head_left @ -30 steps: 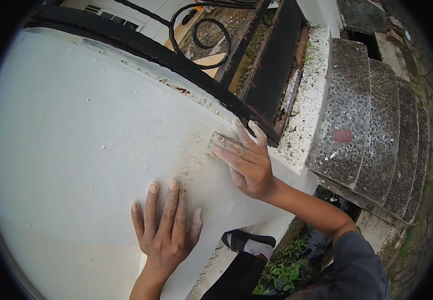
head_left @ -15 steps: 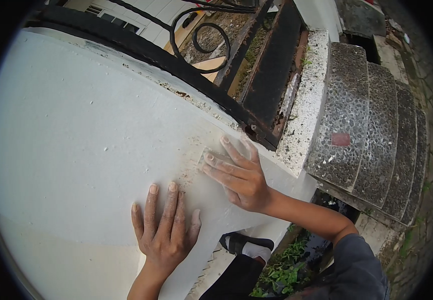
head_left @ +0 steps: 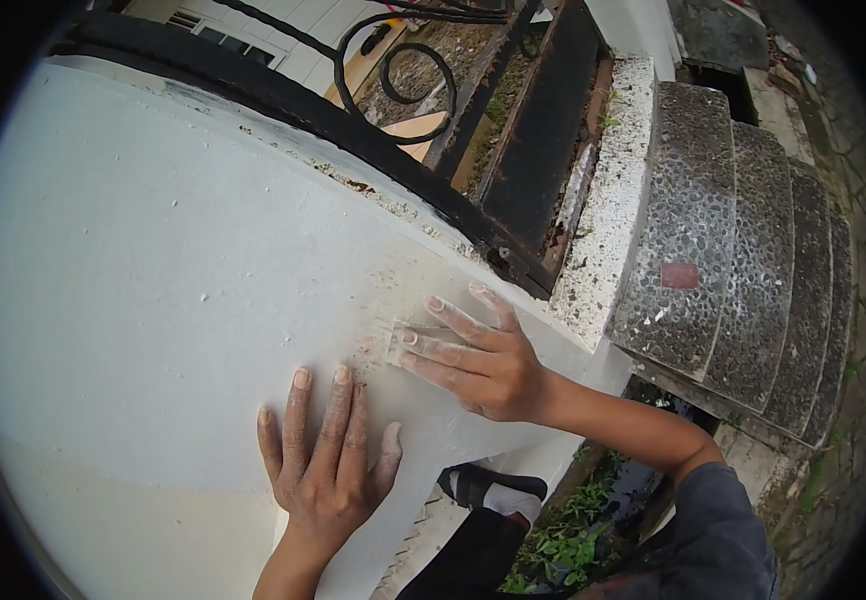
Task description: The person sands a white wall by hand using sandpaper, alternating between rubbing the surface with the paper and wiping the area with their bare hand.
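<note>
The left hand [head_left: 328,470] lies flat against the white wall [head_left: 153,250] near its lower edge. Its fingers are straight and a little spread, dusted pale, with nothing under them but paint, and it has not shifted from that spot over the last second. Just above it and to the right, the right hand [head_left: 478,360] has its fingers stretched out almost flat. They are not curled round anything but pin a small pale piece of sandpaper [head_left: 398,343] to the wall under the fingertips. That hand is what has moved. A second ago it was pressing the sandpaper high up, close under the top edge of the wall. Now it has slid down and to the left, so the sandpaper sits only a little above the left hand's fingertips, on the brown-flecked, scuffed strip of paint. To my eye that is one rubbing stroke carried down across the rough patch, with the left hand only bracing. Below the forearm, past the dark sleeve [head_left: 713,530], a foot in a black sandal [head_left: 483,485] stands at the base of the wall beside some green weeds [head_left: 573,540]. Along the top edge of the wall the paint is chipped and rusty where a black iron railing [head_left: 403,60] with a scroll sits on it. Beyond the wall's far end stand a speckled white pillar [head_left: 608,200] and then curved pebble steps [head_left: 733,230], one bearing a small red mark [head_left: 680,275].
</note>
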Demonstrator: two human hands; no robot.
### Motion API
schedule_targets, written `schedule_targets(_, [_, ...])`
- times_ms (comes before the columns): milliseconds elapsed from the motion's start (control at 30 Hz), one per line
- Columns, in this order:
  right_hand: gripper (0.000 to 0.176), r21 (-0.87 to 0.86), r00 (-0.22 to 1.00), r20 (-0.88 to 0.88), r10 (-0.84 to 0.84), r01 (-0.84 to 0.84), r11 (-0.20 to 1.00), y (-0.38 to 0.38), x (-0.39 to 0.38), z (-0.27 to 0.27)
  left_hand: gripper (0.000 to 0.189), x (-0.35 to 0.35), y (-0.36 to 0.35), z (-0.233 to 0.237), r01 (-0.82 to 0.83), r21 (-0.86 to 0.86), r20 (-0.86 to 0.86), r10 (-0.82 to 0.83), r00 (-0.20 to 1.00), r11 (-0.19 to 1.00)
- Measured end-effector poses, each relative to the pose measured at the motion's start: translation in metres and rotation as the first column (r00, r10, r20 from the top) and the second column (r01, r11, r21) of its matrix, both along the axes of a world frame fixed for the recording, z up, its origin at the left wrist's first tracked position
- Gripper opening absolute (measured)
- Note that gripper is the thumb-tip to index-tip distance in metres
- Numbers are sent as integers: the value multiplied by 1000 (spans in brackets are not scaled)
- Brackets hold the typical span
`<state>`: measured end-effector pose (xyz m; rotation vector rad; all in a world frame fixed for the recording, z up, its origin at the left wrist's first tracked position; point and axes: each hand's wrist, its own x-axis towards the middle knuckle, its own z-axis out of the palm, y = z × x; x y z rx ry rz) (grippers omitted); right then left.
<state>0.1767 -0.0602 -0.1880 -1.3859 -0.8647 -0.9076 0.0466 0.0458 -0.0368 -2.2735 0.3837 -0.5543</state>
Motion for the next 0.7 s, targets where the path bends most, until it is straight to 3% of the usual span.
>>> schedule_targets(33, [35,-74,990,118,76,-67,995,-3,-3,-2,38,1,0,0,8,3,-1,-8,1000,1000])
schedule_targets(133, [31,13,974,-97,-207,209,978,-23,32,2,37,0,2,0,10,5,1,-10,1000,1000])
schedule_targets(167, [28,265,957,-290,-10,90,960,-27,35,5,36,0,2,-1,12,2,1,-12,1000,1000])
schedule_targets(200, [25,513,882,-413,225,21,858,-30,36,7,36,0,2,-1,15,-2,1,-15,1000,1000])
schedule_targets(300, [22,564,835,-463,296,19,826,-44,18,0,35,0,1,0,16,-2,1,-16,1000,1000])
schedule_targets(400, [23,730,501,-547,670,-106,675,-50,8,-1,34,0,2,-1,22,-6,8,-22,1000,1000])
schedule_targets(533, [15,857,365,-411,835,-159,491,-53,5,13,33,0,1,0,40,-26,4,-40,999,999])
schedule_targets(633, [12,789,539,-406,738,-201,580,-51,1,21,33,-1,0,1,50,-73,-4,-51,999,996])
schedule_targets(700, [16,613,848,-380,369,-68,787,-40,-4,26,33,0,-1,2,57,-82,-5,-58,998,995])
